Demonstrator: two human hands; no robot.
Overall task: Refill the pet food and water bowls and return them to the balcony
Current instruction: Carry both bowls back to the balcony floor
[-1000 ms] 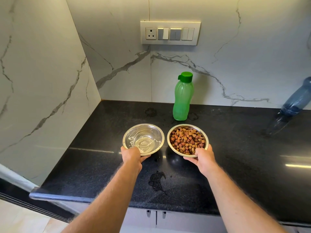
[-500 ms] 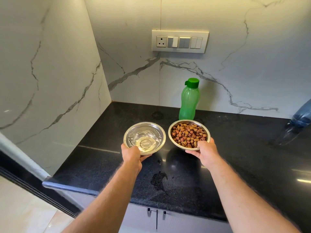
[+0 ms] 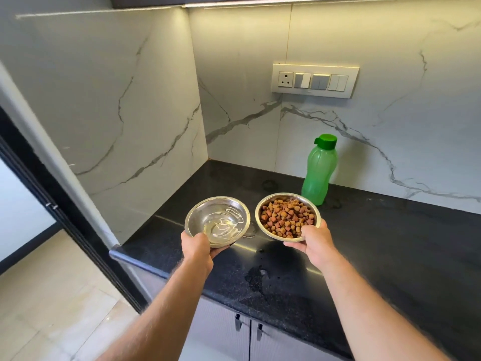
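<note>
The water bowl is pinched at its near rim by the left hand, the food bowl by the right hand. Both are held level above the worktop, presumably against spillage in carrying.

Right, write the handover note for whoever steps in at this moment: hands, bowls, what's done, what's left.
Left hand grips the near rim of the water bowl, which holds water.
Right hand grips the near rim of the food bowl, which is full of kibble.
Both bowls are held side by side above the black counter; the green bottle stands capped behind them by the wall.
Done: both bowls are filled.
Left: carry both level to the balcony and set them down.
</note>
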